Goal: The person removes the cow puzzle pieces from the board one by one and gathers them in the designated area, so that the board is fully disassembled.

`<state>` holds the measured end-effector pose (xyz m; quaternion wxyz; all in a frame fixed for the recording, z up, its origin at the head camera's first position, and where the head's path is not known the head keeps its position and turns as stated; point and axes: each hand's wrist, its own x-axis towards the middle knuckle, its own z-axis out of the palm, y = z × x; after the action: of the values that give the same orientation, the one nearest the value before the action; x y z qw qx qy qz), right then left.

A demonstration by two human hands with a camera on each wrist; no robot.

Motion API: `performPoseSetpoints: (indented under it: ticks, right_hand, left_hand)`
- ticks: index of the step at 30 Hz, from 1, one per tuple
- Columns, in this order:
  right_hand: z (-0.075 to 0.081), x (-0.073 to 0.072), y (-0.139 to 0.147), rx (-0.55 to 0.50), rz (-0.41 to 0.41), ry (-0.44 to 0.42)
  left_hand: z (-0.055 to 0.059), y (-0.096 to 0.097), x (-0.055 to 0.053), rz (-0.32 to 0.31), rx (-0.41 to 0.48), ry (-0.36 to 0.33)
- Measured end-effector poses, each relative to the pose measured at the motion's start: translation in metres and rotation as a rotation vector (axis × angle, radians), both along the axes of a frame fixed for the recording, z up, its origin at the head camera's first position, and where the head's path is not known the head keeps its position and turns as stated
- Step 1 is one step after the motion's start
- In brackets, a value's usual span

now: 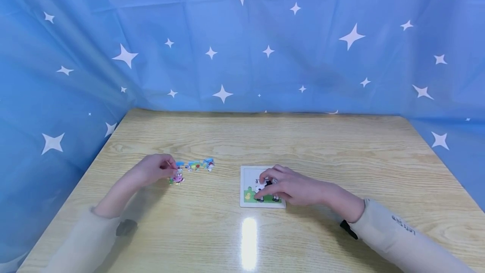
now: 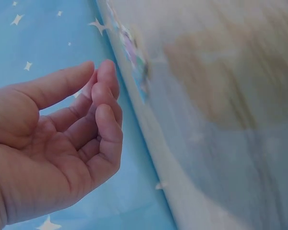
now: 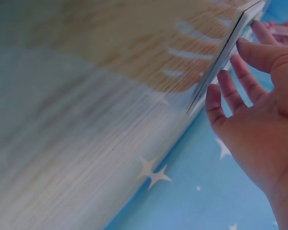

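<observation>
A small white-framed jigsaw puzzle point(image 1: 242, 186) lies flat on the table, with a black-and-white cow and a yellow duckling on green pieces point(image 1: 248, 195). Over its right side reaches my right hand point(image 1: 297, 186), thumb and fingertips at the pieces; the right wrist view shows these fingers spread along the board point(image 3: 220, 61). Farther left, my left hand point(image 1: 153, 168) hovers with its fingertips beside loose jigsaw pieces, including a pink one point(image 1: 178, 177). Its fingers bend loosely in the left wrist view, thumb near the index tip, and nothing shows between them.
More colourful loose pieces point(image 1: 194, 165) lie in a row right of the left hand, ending in a blue one point(image 1: 209, 163). The wooden table point(image 1: 333, 142) carries a bright light reflection near its front. A blue star-patterned cloth point(image 1: 265, 28) hangs behind and beside it.
</observation>
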<state>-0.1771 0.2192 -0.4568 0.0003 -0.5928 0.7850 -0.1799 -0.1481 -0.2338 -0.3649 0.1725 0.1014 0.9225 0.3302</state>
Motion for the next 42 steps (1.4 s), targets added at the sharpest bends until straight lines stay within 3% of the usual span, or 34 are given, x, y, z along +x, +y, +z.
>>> performPoseSetpoints:
  ticks: [17,23,33,42]
  right_hand:
    - [-0.002,-0.003,0.003,0.019,-0.032,-0.007]
    - [0.002,-0.002,0.001,-0.051,-0.056,0.032]
    - [0.003,-0.001,0.005,-0.003,-0.234,-0.019]
    - [0.003,-0.002,0.007,-0.003,-0.297,-0.047]
  left_hand:
    - [0.007,0.045,0.016,-0.130,0.077,0.084]
    - [0.004,0.062,0.017,-0.169,0.118,0.105]
    - [-0.001,0.092,0.012,-0.249,0.144,0.126]
    - [-0.003,0.122,0.006,-0.271,0.072,0.108]
